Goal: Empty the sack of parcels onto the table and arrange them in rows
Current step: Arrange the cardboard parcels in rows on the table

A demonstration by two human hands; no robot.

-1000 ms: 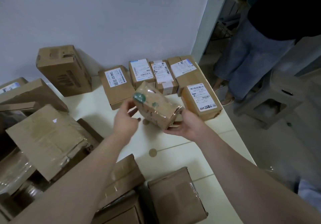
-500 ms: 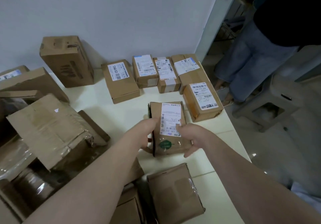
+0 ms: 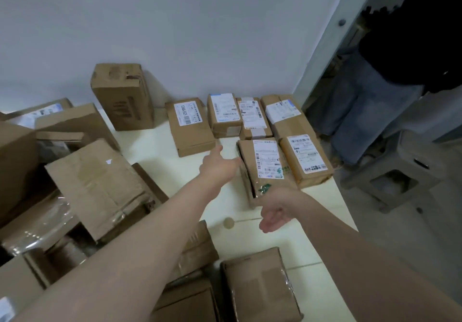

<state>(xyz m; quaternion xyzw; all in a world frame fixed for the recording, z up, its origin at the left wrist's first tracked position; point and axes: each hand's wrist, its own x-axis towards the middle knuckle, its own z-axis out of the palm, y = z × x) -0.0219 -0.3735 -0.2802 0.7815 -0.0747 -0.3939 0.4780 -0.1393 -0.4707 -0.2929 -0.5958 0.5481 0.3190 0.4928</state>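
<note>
One labelled parcel (image 3: 265, 165): left hand (image 3: 220, 169) touches its side, right hand (image 3: 276, 209) beside.

Pale table (image 3: 160, 151), labelled cardboard parcels (image 3: 190, 126) in rows

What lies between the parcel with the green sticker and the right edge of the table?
In the head view, one labelled parcel lies there, close beside the parcel with the green sticker; the table edge is just beyond it.

My forearms are bare as far up as they show; my left hand (image 3: 220, 169) and right hand (image 3: 276, 209) seem bare too, though blurred
</note>
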